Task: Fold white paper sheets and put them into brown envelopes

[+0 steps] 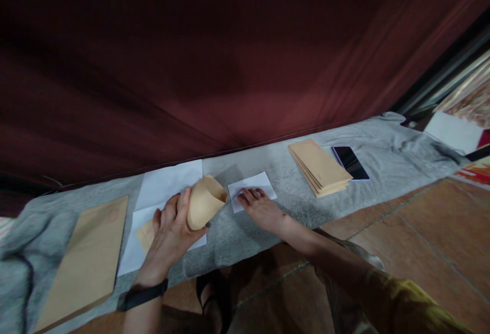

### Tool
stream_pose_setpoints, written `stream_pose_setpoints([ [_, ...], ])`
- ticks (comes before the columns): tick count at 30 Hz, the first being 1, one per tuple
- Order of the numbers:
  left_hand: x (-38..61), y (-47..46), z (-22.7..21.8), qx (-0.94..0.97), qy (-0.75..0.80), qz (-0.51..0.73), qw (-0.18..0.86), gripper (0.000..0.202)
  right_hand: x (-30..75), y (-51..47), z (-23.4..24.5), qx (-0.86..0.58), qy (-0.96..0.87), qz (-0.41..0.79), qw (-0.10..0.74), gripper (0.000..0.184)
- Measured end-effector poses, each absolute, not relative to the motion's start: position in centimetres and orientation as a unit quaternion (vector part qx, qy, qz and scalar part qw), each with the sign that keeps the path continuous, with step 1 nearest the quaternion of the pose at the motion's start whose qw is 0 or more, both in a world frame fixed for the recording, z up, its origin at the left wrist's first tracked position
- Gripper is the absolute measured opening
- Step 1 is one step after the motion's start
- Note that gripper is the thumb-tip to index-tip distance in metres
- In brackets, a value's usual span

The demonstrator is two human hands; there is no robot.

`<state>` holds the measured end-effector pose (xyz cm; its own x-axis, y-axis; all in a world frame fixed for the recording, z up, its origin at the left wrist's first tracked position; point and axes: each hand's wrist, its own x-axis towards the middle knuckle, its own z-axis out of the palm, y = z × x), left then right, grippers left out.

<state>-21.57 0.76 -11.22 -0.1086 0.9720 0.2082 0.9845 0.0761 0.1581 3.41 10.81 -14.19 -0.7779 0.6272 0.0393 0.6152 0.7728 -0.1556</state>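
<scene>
Looks part-way. L hand (168,234) holds a tan paper envelope (204,204), bowed w/ mouth gaping R: opening's done. Small white paper rectangle (264,181), prob. folded, is still outside it, on the grey cloth (237,237) under R hand (264,211); can't tell if that grip pinches. Big creased white sheet (168,186) lies unfolded; flat tan env. stack (319,165) untouched, R side.

Dim overall; red cloth (245,84) near-black at top; soft shadows; edges stretched, blurred.
</scene>
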Motion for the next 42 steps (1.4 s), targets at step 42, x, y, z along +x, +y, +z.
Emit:
stream_pose_setpoints([
  [42, -20.1, 2.1, -13.1, -0.699, -0.696, -0.099, -0.131, 0.114, 9.2, 16.8, -13.4, -0.442, -0.315, 0.708, 0.453, 0.022],
])
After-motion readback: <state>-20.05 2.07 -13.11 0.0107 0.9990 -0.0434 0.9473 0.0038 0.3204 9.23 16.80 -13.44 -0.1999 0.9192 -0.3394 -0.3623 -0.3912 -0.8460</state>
